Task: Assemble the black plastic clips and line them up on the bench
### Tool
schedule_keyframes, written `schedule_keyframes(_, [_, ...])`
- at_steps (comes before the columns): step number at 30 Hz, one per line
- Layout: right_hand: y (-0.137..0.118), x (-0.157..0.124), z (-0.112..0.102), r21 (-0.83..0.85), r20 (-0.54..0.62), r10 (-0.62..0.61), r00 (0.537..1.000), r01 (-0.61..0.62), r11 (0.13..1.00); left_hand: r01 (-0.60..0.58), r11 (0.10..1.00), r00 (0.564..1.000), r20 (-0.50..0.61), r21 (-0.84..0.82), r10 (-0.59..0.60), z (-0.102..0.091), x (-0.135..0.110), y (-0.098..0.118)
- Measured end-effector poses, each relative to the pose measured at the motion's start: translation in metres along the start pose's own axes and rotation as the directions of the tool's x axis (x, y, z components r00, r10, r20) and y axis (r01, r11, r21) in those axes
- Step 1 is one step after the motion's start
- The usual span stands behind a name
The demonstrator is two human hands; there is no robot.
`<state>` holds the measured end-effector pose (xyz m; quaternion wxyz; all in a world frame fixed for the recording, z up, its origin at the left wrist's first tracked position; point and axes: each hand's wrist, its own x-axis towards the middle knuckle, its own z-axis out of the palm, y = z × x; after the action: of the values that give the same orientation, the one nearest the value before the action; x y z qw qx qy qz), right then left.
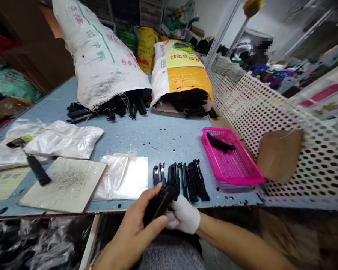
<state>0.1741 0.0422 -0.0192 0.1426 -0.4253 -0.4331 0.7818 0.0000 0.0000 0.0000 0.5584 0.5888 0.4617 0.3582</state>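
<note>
My bare left hand (129, 228) grips a long black plastic piece (162, 202) between thumb and fingers, tilted above the table's front edge. Close against its right side is my right hand (184, 215) in a white glove, with fingers curled; the black piece partly covers them, and what they hold is hidden. Just beyond my hands, several similar black plastic pieces (195, 180) lie side by side in a row on the blue table (171, 138). To their right, a pink plastic basket (231, 168) has one black piece (221, 143) in it.
Two woven sacks (112, 63) (183, 71) spill black pieces at the back. Left are clear plastic bags (64, 138), a hammer (38, 168) on a square slab (64, 185), and a white stack (129, 176). A perforated white panel (259, 105) borders the right. Below left, an open drawer holds wrapped items (36, 243).
</note>
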Motion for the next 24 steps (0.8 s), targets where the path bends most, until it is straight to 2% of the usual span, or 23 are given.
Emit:
schedule_keyframes(3, [-0.026,-0.016,-0.026,-0.272,-0.182,-0.235,0.955,0.181,0.945,0.020,1.000,0.996,-0.083,0.003,-0.020,-0.007,0.004,-0.003])
schedule_keyframes(5, [-0.038,-0.022,-0.035,-0.470,-0.191,-0.387,0.902,0.263,0.843,0.000,0.999,0.993,-0.120,0.038,0.004,-0.007,0.006,-0.005])
schedule_keyframes(7, [-0.044,-0.023,-0.036,-0.625,-0.120,-0.480,0.869,0.309,0.716,-0.033,0.996,0.991,-0.130,0.083,0.043,-0.004,0.009,-0.007])
schedule_keyframes(8, [-0.045,-0.022,-0.033,-0.656,-0.091,-0.475,0.875,0.306,0.690,-0.043,0.996,0.990,-0.132,0.081,0.054,-0.002,0.012,-0.008])
schedule_keyframes(9, [-0.044,-0.019,-0.029,-0.649,-0.080,-0.439,0.895,0.287,0.705,-0.046,0.998,0.988,-0.142,0.053,0.053,-0.001,0.015,-0.009])
schedule_keyframes(11, [-0.038,-0.014,-0.019,-0.578,-0.093,-0.352,0.931,0.237,0.781,-0.026,0.996,0.976,-0.217,-0.087,0.006,-0.002,0.022,-0.010])
schedule_keyframes(12, [-0.035,-0.011,-0.015,-0.563,-0.117,-0.348,0.930,0.226,0.794,-0.004,0.982,0.965,-0.259,-0.190,-0.047,-0.005,0.027,-0.010])
schedule_keyframes(13, [-0.032,-0.009,-0.011,-0.585,-0.146,-0.394,0.908,0.242,0.774,0.028,0.953,0.952,-0.284,-0.301,-0.117,-0.009,0.031,-0.011])
schedule_keyframes(14, [-0.031,-0.009,-0.009,-0.640,-0.169,-0.483,0.859,0.277,0.717,0.080,0.909,0.941,-0.269,-0.409,-0.204,-0.015,0.034,-0.011])
schedule_keyframes(15, [-0.030,-0.009,-0.008,-0.715,-0.169,-0.588,0.791,0.312,0.626,0.153,0.854,0.936,-0.203,-0.498,-0.286,-0.022,0.036,-0.012])
schedule_keyframes(17, [-0.036,-0.013,-0.011,-0.846,-0.066,-0.741,0.668,0.357,0.397,0.323,0.767,0.929,0.030,-0.554,-0.370,-0.035,0.036,-0.012])
schedule_keyframes(18, [-0.042,-0.016,-0.014,-0.881,0.037,-0.758,0.651,0.379,0.283,0.388,0.761,0.918,0.143,-0.520,-0.370,-0.041,0.034,-0.012])
schedule_keyframes(19, [-0.049,-0.019,-0.018,-0.890,0.158,-0.726,0.669,0.415,0.189,0.423,0.779,0.906,0.228,-0.464,-0.357,-0.045,0.032,-0.012])
schedule_keyframes(20, [-0.056,-0.023,-0.022,-0.879,0.269,-0.650,0.711,0.457,0.137,0.430,0.809,0.898,0.282,-0.401,-0.337,-0.046,0.029,-0.012])
schedule_keyframes(21, [-0.063,-0.027,-0.026,-0.860,0.349,-0.552,0.758,0.493,0.133,0.414,0.841,0.899,0.301,-0.350,-0.317,-0.046,0.028,-0.012])
schedule_keyframes(22, [-0.067,-0.031,-0.028,-0.852,0.375,-0.476,0.795,0.499,0.162,0.392,0.864,0.907,0.293,-0.317,-0.304,-0.044,0.027,-0.013])
schedule_keyframes(23, [-0.069,-0.034,-0.029,-0.863,0.336,-0.448,0.828,0.462,0.206,0.369,0.878,0.920,0.255,-0.306,-0.298,-0.041,0.027,-0.015])
schedule_keyframes(24, [-0.068,-0.037,-0.028,-0.887,0.238,-0.474,0.848,0.389,0.251,0.343,0.884,0.937,0.187,-0.318,-0.296,-0.036,0.029,-0.018])
